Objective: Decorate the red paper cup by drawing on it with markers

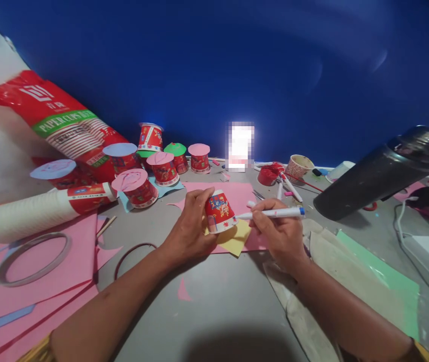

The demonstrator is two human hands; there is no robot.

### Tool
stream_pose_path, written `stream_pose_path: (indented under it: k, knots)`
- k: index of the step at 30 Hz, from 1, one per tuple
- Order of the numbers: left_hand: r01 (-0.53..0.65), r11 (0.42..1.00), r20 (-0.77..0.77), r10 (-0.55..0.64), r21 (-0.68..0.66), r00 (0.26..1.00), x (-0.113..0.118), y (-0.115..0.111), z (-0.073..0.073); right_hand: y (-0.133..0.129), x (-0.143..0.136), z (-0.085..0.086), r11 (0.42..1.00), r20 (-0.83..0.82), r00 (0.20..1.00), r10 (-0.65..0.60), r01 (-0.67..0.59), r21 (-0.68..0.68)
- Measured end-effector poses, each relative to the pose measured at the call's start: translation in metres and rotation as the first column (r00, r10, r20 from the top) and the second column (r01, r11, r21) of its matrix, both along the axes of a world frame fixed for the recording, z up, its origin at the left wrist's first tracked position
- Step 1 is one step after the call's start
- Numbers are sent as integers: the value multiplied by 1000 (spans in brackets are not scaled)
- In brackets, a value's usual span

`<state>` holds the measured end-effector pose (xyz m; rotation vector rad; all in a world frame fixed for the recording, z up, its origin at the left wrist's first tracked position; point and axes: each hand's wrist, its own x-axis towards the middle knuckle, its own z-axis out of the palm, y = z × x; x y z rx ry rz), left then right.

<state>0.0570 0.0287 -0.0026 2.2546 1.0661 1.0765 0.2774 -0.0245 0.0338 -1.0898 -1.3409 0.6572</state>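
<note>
1. The left hand (195,221) is gripping a red paper cup (220,206), its fingers and thumb wrapping the far side and ends
2. The right hand (280,234) is pinching a white marker pen (278,213), pointing it at the cup's lower edge; whether they are touching, I cannot tell
3. The cup is tilting above yellow paper (239,239), which is lying on a pink sheet (233,191)
4. It is probably weighing little, its thin wall likely denting under pressure and its printed surface perhaps feeling slick
5. The ends are likely giving the stiffest hold, while the pen is looking light and rigid
</note>
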Motion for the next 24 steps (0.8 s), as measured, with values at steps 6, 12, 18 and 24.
stream_pose_path:
  k: [6, 12, 18, 24]
  knots:
    - [-10, 999, -53, 13, 49, 999, 0, -3, 0, -3, -3, -3, 996, 161, 987, 6, -21, 91]
    - [-17, 999, -72, 21, 49, 997, 1, -5, 1, -7, -1, -4, 993, 268, 963, -24, -9, 121]
    - [-2, 999, -68, 5, 46, 998, 1, -5, 4, -3, -1, -7, 985, 318, 948, -13, -42, 166]
    - [-11, 1000, -57, 12, 10, 998, 1, -5, 2, -3, -2, -8, 983, 311, 950, -24, -34, 178]
